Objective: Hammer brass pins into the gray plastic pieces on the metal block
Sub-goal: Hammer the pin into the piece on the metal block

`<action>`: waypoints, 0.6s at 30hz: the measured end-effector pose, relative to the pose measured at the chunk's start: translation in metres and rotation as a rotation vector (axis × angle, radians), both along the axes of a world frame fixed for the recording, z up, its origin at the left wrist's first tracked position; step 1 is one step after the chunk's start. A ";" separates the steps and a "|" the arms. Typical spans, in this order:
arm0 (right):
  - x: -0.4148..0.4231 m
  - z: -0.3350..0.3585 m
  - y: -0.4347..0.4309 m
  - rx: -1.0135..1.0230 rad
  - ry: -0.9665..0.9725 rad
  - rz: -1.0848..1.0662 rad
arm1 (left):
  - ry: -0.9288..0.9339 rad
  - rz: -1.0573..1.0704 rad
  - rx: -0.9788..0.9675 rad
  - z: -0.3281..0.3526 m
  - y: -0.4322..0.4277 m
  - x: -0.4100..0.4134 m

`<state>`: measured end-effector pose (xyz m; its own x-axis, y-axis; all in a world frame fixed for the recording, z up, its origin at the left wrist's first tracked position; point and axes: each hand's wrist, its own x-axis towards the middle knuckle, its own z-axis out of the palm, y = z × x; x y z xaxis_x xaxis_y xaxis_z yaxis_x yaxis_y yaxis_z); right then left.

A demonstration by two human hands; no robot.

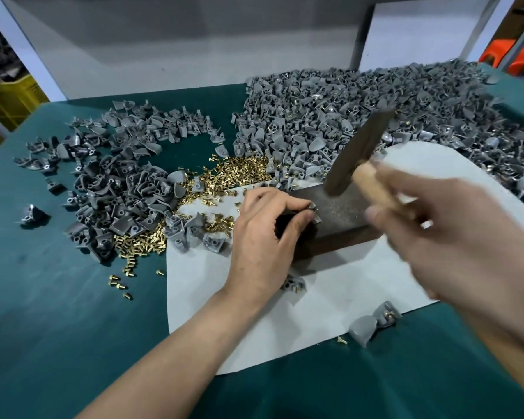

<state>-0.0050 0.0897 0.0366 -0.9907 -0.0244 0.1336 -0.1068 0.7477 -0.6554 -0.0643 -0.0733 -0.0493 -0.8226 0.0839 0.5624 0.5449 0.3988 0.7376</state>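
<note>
Blurred and close, the right hand [436, 237] grips a wooden-handled hammer [357, 152], its head raised over the metal block [342, 213] near the middle of the table [58, 297]. Left hand [263, 237] pinches what seems a gray plastic piece [315, 211] at the block's left edge. Brass pins [239, 170] lie heaped just beyond, toward the far edge.

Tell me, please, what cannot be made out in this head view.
All in the head view:
The gray piece at the metal block: mostly covered by the left hand; any pin in it is hidden.
The hammer and the right hand: motion-blurred, so the grip's details are lost.
The pile of gray pieces: runs off the right edge, extent unknown.
</note>
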 end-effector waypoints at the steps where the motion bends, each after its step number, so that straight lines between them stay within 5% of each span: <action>1: 0.000 -0.003 -0.002 0.039 -0.048 0.019 | 0.007 0.002 0.005 -0.001 -0.001 0.000; 6: 0.000 0.005 0.010 -0.128 0.039 -0.053 | 0.065 0.004 -0.035 -0.001 -0.002 -0.001; 14: 0.013 -0.002 0.022 -0.283 -0.076 -0.069 | -0.163 -0.114 0.092 -0.002 -0.002 0.005; 18: 0.014 -0.007 0.022 -0.329 -0.111 -0.087 | -0.070 -0.172 -0.048 -0.002 -0.001 0.007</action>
<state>0.0093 0.1122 0.0293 -0.9961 0.0875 0.0116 0.0336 0.4981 -0.8664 -0.0576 -0.0740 -0.0508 -0.8310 0.2519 0.4960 0.5559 0.3403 0.7584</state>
